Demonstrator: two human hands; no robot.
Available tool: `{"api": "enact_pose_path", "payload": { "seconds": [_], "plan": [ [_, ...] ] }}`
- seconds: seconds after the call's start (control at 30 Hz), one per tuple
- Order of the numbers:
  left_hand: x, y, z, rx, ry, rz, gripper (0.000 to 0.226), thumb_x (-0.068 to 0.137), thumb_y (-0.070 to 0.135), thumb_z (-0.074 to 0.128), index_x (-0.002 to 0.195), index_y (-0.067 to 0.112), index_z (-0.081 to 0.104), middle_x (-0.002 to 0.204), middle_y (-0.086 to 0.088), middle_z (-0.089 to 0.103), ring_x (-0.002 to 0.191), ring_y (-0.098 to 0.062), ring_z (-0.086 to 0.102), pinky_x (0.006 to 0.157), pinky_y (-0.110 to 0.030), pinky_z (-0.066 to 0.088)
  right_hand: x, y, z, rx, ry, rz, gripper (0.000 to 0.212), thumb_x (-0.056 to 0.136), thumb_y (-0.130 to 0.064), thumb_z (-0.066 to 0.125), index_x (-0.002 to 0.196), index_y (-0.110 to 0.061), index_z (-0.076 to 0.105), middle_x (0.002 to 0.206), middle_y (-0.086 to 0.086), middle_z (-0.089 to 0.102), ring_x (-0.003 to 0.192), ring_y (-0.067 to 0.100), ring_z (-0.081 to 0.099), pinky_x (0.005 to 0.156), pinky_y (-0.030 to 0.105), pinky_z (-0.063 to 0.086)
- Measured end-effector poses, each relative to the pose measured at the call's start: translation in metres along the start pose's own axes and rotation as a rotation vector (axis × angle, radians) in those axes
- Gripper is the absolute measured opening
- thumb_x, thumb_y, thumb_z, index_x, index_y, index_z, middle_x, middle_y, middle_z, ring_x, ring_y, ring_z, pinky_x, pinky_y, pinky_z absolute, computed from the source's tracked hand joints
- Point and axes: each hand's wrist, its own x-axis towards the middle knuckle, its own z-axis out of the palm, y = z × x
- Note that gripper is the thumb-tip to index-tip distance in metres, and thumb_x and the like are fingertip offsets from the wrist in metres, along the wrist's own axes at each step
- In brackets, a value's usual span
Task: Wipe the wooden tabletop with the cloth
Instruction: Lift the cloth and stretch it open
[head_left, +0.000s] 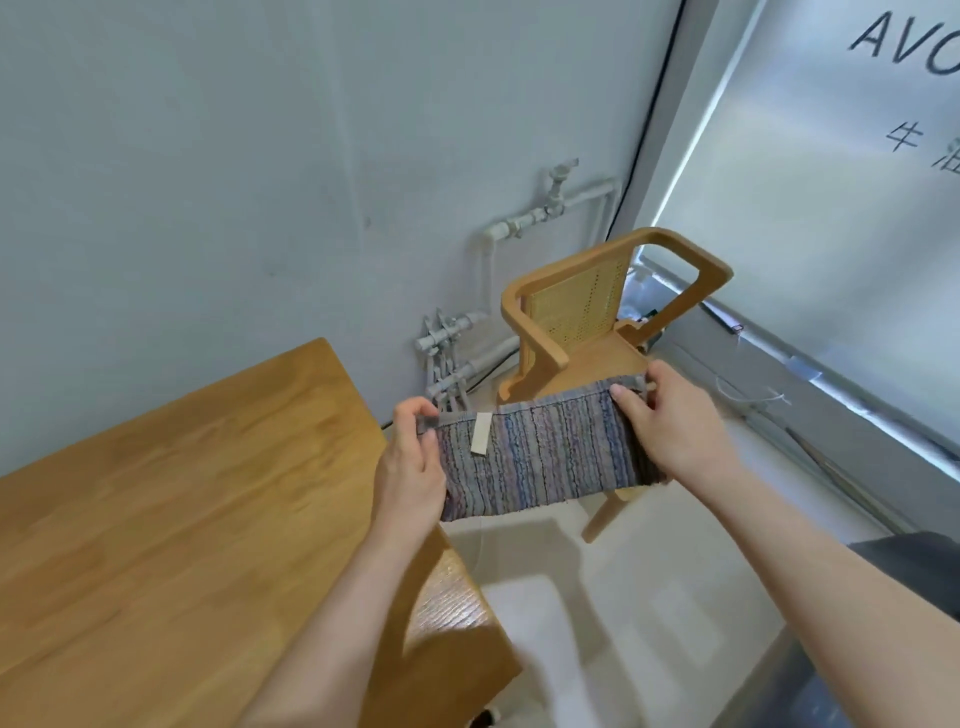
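Observation:
A grey cloth (540, 454) with thin blue and purple stripes and a white label hangs stretched in the air between my two hands, off the table's right edge. My left hand (410, 465) pinches its upper left corner. My right hand (670, 423) grips its upper right corner. The wooden tabletop (171, 525) fills the lower left, and my left forearm crosses over its right edge.
A wooden chair (587, 312) with a cane back stands just behind the cloth, near grey wall pipes (457, 343). A window with a blind (831, 218) runs along the right. Pale floor (623, 597) lies between table and window sill.

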Motion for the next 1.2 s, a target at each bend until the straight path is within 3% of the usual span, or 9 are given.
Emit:
{"api": "enact_pose_path", "payload": {
  "seconds": [0.07, 0.23, 0.37, 0.5, 0.67, 0.8, 0.93, 1.07, 1.2],
  "plan": [
    [0.021, -0.002, 0.012, -0.073, -0.014, -0.101, 0.03, 0.096, 0.003, 0.041, 0.086, 0.03, 0.045, 0.074, -0.002, 0.051, 0.058, -0.015, 0.039, 0.057, -0.031, 0.028, 0.026, 0.007, 0.009, 0.008, -0.034, 0.018, 0.027, 0.095, -0.043, 0.053, 0.087, -0.017, 0.048, 0.077, 0.001, 0.058, 0.074, 0.024, 0.053, 0.061, 0.036, 0.04],
    [0.077, -0.016, 0.04, -0.311, -0.036, -0.293, 0.047, 0.097, 0.0, 0.039, 0.071, 0.031, 0.063, 0.086, 0.003, 0.061, 0.075, -0.016, 0.052, 0.063, -0.029, 0.038, 0.103, 0.012, 0.023, 0.52, -0.193, 0.153, 0.016, 0.097, -0.027, 0.055, 0.088, -0.014, 0.055, 0.078, -0.001, 0.056, 0.079, 0.02, 0.054, 0.062, 0.029, 0.038],
    [0.126, -0.016, 0.07, -0.282, 0.018, -0.261, 0.049, 0.094, -0.006, 0.037, 0.069, 0.028, 0.061, 0.079, 0.0, 0.057, 0.068, -0.018, 0.047, 0.06, -0.03, 0.035, 0.178, 0.013, 0.038, 0.421, -0.204, 0.034, 0.019, 0.1, -0.026, 0.046, 0.106, -0.011, 0.054, 0.1, 0.007, 0.064, 0.094, 0.023, 0.059, 0.079, 0.037, 0.045],
    [0.172, -0.013, 0.096, -0.242, 0.066, -0.324, 0.047, 0.085, -0.009, 0.037, 0.062, 0.023, 0.062, 0.084, 0.001, 0.059, 0.098, -0.029, 0.054, 0.085, -0.039, 0.044, 0.244, 0.013, 0.05, 0.304, -0.172, -0.025, 0.021, 0.098, -0.032, 0.049, 0.108, -0.014, 0.055, 0.097, 0.004, 0.065, 0.091, 0.021, 0.059, 0.083, 0.04, 0.047],
    [0.236, 0.009, 0.109, -0.28, 0.081, -0.359, 0.043, 0.086, -0.01, 0.037, 0.064, 0.017, 0.062, 0.062, -0.003, 0.052, 0.049, -0.006, 0.038, 0.05, -0.018, 0.03, 0.313, 0.01, 0.05, 0.481, -0.252, 0.087, 0.016, 0.095, -0.032, 0.057, 0.096, -0.017, 0.061, 0.088, 0.003, 0.066, 0.081, 0.019, 0.062, 0.07, 0.033, 0.048],
    [0.296, 0.024, 0.125, -0.33, 0.163, -0.363, 0.036, 0.079, -0.013, 0.036, 0.062, 0.013, 0.053, 0.058, 0.0, 0.044, 0.049, -0.007, 0.033, 0.048, -0.02, 0.027, 0.38, 0.007, 0.053, 0.592, -0.37, 0.153, 0.016, 0.097, -0.027, 0.057, 0.088, -0.015, 0.063, 0.085, 0.007, 0.067, 0.075, 0.019, 0.063, 0.068, 0.034, 0.053],
    [0.37, 0.021, 0.152, -0.421, 0.156, -0.502, 0.048, 0.081, -0.013, 0.036, 0.054, 0.02, 0.059, 0.056, 0.0, 0.048, 0.052, -0.017, 0.035, 0.05, -0.027, 0.025, 0.462, 0.009, 0.068, 0.615, -0.403, 0.133, 0.014, 0.095, -0.025, 0.061, 0.095, -0.012, 0.065, 0.088, 0.006, 0.067, 0.076, 0.017, 0.064, 0.067, 0.031, 0.052],
    [0.44, 0.01, 0.187, -0.473, 0.084, -0.591, 0.041, 0.084, -0.009, 0.047, 0.078, 0.02, 0.076, 0.087, -0.006, 0.071, 0.074, -0.021, 0.057, 0.068, -0.031, 0.043, 0.557, 0.022, 0.102, 0.589, -0.476, 0.081, 0.003, 0.093, -0.021, 0.061, 0.096, -0.023, 0.06, 0.09, 0.006, 0.065, 0.079, 0.021, 0.059, 0.072, 0.032, 0.047],
    [0.496, -0.003, 0.228, -0.269, 0.071, -0.557, 0.05, 0.08, -0.007, 0.059, 0.116, 0.027, 0.066, 0.095, -0.003, 0.068, 0.078, -0.019, 0.061, 0.076, -0.031, 0.051, 0.626, 0.029, 0.138, 0.604, -0.476, 0.013, 0.015, 0.094, -0.01, 0.054, 0.101, -0.024, 0.054, 0.084, 0.016, 0.062, 0.069, 0.024, 0.052, 0.066, 0.039, 0.049]
  ]
}}
